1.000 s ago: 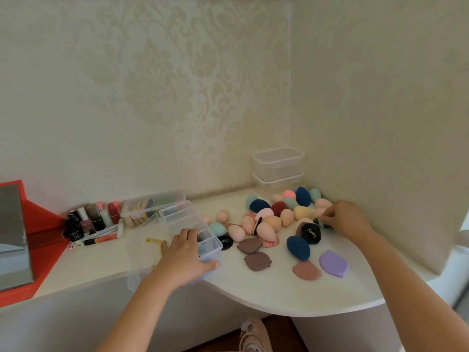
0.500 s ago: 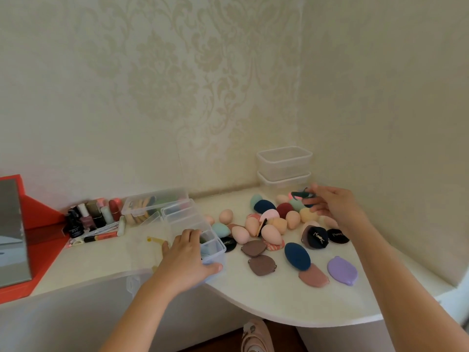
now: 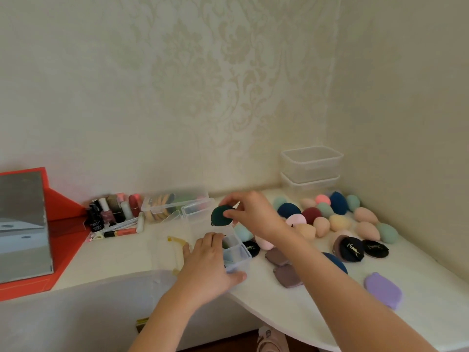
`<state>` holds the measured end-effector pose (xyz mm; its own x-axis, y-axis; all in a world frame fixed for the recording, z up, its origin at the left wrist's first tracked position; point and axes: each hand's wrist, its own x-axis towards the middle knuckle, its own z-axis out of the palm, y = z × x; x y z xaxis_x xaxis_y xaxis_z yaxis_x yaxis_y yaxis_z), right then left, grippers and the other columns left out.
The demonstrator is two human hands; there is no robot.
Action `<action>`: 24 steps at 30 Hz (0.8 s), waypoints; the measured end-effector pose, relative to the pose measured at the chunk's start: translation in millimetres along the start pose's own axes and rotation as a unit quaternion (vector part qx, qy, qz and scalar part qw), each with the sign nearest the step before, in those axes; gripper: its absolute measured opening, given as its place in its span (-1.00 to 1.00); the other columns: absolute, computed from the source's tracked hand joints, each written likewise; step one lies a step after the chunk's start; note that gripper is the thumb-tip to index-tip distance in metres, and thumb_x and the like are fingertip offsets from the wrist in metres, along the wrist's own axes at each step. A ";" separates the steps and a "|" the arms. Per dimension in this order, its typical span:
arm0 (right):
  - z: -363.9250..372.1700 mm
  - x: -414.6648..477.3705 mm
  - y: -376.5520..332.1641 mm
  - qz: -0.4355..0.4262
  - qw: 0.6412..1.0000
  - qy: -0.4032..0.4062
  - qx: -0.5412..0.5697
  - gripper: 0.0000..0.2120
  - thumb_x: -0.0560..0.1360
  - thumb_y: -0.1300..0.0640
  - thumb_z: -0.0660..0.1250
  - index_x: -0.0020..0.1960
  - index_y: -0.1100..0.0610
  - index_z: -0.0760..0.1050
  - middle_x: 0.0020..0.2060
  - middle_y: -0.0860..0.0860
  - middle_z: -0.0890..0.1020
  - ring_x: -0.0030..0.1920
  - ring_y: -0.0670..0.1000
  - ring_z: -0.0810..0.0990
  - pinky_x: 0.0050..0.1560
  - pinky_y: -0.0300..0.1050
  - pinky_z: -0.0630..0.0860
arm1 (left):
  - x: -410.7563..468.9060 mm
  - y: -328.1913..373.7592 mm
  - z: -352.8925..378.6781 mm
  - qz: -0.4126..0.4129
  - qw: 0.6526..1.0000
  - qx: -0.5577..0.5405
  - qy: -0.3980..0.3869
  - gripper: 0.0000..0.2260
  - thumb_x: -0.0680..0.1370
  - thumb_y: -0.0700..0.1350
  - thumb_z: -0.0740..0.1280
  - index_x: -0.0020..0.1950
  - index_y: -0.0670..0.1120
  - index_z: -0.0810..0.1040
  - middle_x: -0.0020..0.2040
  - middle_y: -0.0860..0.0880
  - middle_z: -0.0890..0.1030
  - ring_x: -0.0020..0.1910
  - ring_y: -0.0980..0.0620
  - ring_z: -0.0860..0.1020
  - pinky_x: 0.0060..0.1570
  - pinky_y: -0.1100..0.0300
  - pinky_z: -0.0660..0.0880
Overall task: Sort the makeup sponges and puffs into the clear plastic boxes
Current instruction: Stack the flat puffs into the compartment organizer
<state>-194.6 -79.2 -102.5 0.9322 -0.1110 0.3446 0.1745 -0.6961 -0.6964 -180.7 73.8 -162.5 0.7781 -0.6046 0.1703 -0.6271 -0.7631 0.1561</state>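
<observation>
I have the right hand (image 3: pixel 256 214) pinching a dark green puff (image 3: pixel 219 216) just above the divided clear box (image 3: pixel 240 262), which the left hand (image 3: pixel 208 265) grips at the desk's (image 3: pixel 291 303) front edge, loose sponges (image 3: pixel 337 222) heaped toward its back right corner.

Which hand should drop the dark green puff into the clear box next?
Right. The right hand holds the dark green flat puff in a pinch grip over the clear plastic divided box; the left hand holds that box steady.
</observation>
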 end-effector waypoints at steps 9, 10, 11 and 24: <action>19.8 20.7 -5.6 -0.062 0.968 -0.081 -0.229 -0.83 0.46 0.20 0.36 0.02 0.09 0.64 -0.16 -0.04 0.55 -0.18 -0.09 0.41 -0.28 -0.32 0.29 | 0.6 -0.9 1.8 -0.007 1.000 0.013 0.002 -0.27 0.38 0.34 0.27 0.42 0.01 0.15 0.31 0.05 0.28 0.31 0.03 0.28 0.37 -0.05 0.17; 22.0 21.0 -5.9 -0.063 0.966 -0.087 -0.236 -0.83 0.46 0.20 0.36 0.02 0.10 0.64 -0.18 -0.05 0.52 -0.17 -0.08 0.42 -0.24 -0.29 0.32 | 0.8 -1.1 2.0 -0.007 1.000 0.015 0.003 -0.26 0.38 0.34 0.27 0.42 0.00 0.16 0.31 0.05 0.28 0.31 0.03 0.28 0.38 -0.06 0.16; 25.0 22.2 -5.3 -0.057 0.964 -0.094 -0.241 -0.83 0.45 0.21 0.36 0.01 0.10 0.65 -0.18 -0.04 0.55 -0.17 -0.07 0.44 -0.18 -0.25 0.37 | 0.9 -1.6 2.2 -0.008 1.000 0.015 0.003 -0.26 0.38 0.34 0.27 0.42 0.00 0.16 0.32 0.05 0.27 0.32 0.03 0.28 0.39 -0.06 0.15; 38.1 41.1 -15.0 -0.017 0.912 -0.153 -0.381 -0.86 0.42 0.28 0.37 -0.03 0.21 0.62 -0.08 0.12 0.64 -0.25 0.04 0.46 -0.28 -0.18 0.39 | 0.3 -3.7 0.6 -0.001 1.000 -0.002 -0.007 -0.23 0.36 0.35 0.27 0.45 0.03 0.14 0.34 0.06 0.24 0.31 0.04 0.27 0.37 0.02 0.13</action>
<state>-146.8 -46.3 -101.9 0.9956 0.0416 0.0842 0.0426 -0.9990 -0.0096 -178.1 76.3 -163.5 0.7794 -0.6067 0.1565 -0.6261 -0.7632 0.1598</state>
